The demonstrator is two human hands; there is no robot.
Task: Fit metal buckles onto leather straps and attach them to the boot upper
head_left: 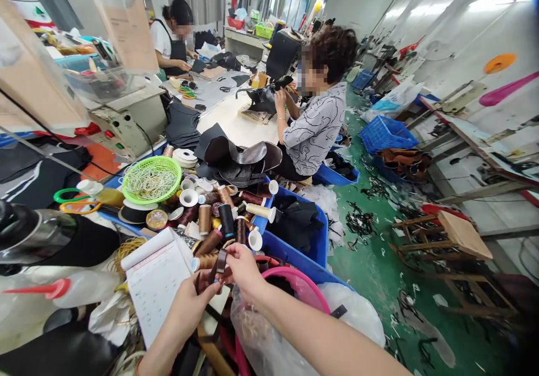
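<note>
Right hand (245,270) is pinching a brown strip (221,261) near its upper end, fingers (236,251) closing tight on it. Left hand (190,303) is gripping the lower part just below, thumb and fingers together; exact contact is partly hiding behind the thumb. Both sets of fingers are almost meeting, strip running between them.

Clutter: thread spools (205,219) are crowding the space just beyond the fingertips. Notepad (149,292) is lying left of the left fingers, that hand overlapping its edge. Pink bucket (314,289) is sitting right of the right fingers, partly under the forearm (311,325), a clear bag (269,336) covering part of it. Blue bin (290,254) is standing beyond, forward-right, holding black scraps (295,221). Green basket (180,175) is sitting forward-left past the spools, holding pale bands (152,180). Well ahead, a co-worker (318,123) is handling a black piece (263,100) over a desk (223,123).
</note>
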